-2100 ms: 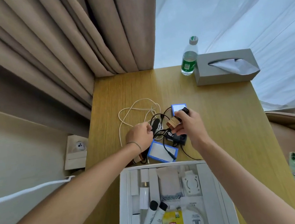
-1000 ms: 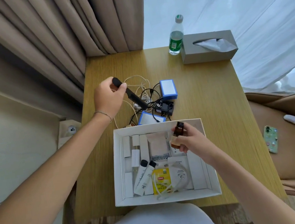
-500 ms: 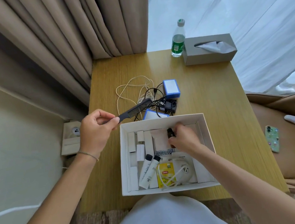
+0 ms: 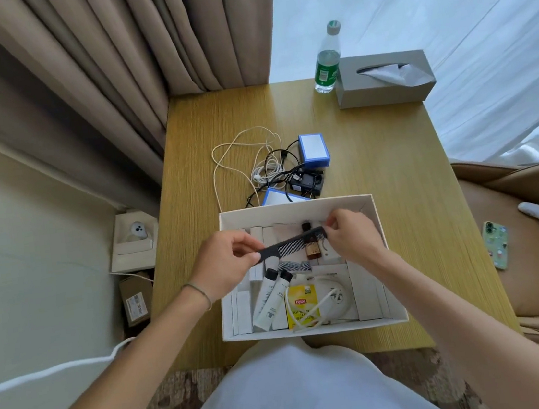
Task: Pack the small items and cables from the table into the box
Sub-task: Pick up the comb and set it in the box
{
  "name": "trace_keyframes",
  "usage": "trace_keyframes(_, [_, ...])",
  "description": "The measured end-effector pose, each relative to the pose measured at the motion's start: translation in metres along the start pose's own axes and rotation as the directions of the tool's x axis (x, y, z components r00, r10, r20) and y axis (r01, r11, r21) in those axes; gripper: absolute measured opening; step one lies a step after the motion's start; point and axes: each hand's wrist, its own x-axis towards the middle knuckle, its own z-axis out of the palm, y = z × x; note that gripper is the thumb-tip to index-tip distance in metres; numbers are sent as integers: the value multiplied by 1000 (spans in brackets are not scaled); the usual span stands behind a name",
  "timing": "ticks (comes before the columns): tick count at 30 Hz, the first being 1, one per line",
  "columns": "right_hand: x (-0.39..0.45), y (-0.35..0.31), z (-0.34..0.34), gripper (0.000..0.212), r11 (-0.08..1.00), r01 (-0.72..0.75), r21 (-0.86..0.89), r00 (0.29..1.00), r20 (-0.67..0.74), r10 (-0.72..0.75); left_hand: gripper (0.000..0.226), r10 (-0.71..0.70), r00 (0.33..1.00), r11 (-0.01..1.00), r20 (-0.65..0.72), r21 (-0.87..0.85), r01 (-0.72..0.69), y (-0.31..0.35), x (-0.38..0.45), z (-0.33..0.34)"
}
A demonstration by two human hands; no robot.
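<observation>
Hands: left hand (image 4: 225, 267), right hand (image 4: 353, 236) pinch comb (image 4: 292, 246) ends | above box (image 4: 391, 259)

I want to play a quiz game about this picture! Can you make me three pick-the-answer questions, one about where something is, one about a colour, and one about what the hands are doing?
1. Where is the water bottle?
A. Inside the white box
B. At the far edge of the table, beside the tissue box
C. On the chair

2. What colour is the Lipton tea packet in the white box?
A. Yellow
B. Pink
C. Purple

3. How is the black comb held?
A. It lies alone on the table
B. One hand holds it in the middle
C. Both hands hold it, one at each end, over the box

Answers: 1 B, the bottle stands next to the grey tissue box. 2 A, the packet is yellow. 3 C, the left hand pinches the handle and the right hand pinches the toothed end.
</observation>
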Motion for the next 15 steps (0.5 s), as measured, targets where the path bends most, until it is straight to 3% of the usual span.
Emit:
trace_keyframes(3, [-13, 2, -11, 13, 992, -2, 130, 1000, -22, 5, 14, -5, 998, 994, 61, 107, -2, 1, 8, 13])
trace_keyframes(6, [-29, 1, -20, 22, 981, 19, 195, 994, -112, 3, 13, -49, 996, 983, 75, 182, 35, 0, 17, 23])
trace_keyframes(9, [-40, 1, -31, 24, 971, 28, 238, 983, -182, 16, 20, -137, 988, 987, 73, 89, 131, 2, 19, 33])
trace_keyframes(12, [-44, 3, -36, 18, 961, -42, 272, 998, -42, 56, 33, -213, 960, 962, 179, -133, 239, 9, 17, 46])
trace_keyframes(15, [-47, 3, -33, 29, 929, -103, 357, 990, 128, 61, 38, -212, 939, 918, 271, -274, 287, 24, 14, 62])
